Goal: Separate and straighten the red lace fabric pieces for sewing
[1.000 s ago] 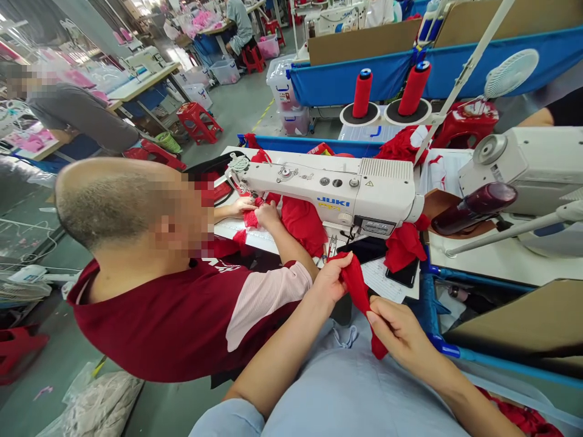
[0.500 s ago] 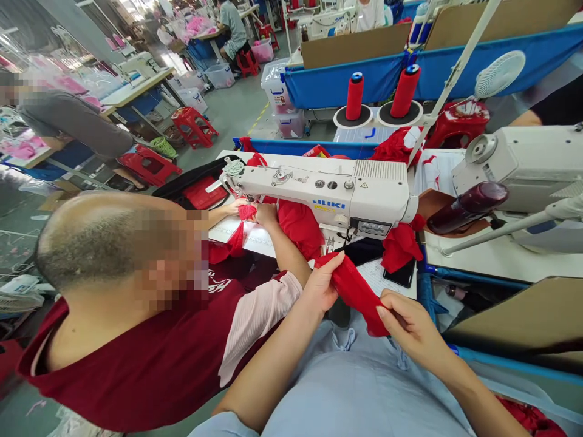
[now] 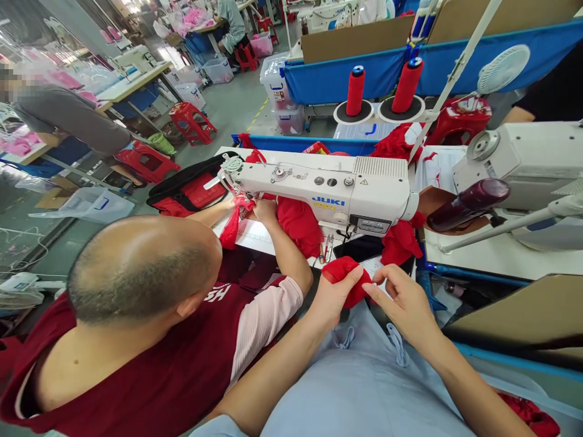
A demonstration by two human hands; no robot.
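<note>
Bunched red fabric (image 3: pixel 342 270) is in my left hand (image 3: pixel 336 294), the thumb lying across it. My right hand (image 3: pixel 401 300) pinches the fabric's right edge between thumb and forefinger. Both hands are in front of my light blue clothing, just short of the table edge. Beyond them stands a white sewing machine (image 3: pixel 291 182), with more red fabric (image 3: pixel 298 224) heaped behind its arm. At its needle end a co-worker's hands hold another red piece (image 3: pixel 233 223).
A co-worker in a dark red top (image 3: pixel 182 364) sits close on my left. Small snips (image 3: pixel 328 247) lie near the table edge. Two red thread cones (image 3: pixel 407 86) stand behind the machine. A dark red bottle (image 3: pixel 471 205) lies at right, near a second machine (image 3: pixel 532 158).
The red fabric, stretched between my hands before, is now bunched up in my left hand. My right hand has moved up and left. The co-worker's head has moved forward and right.
</note>
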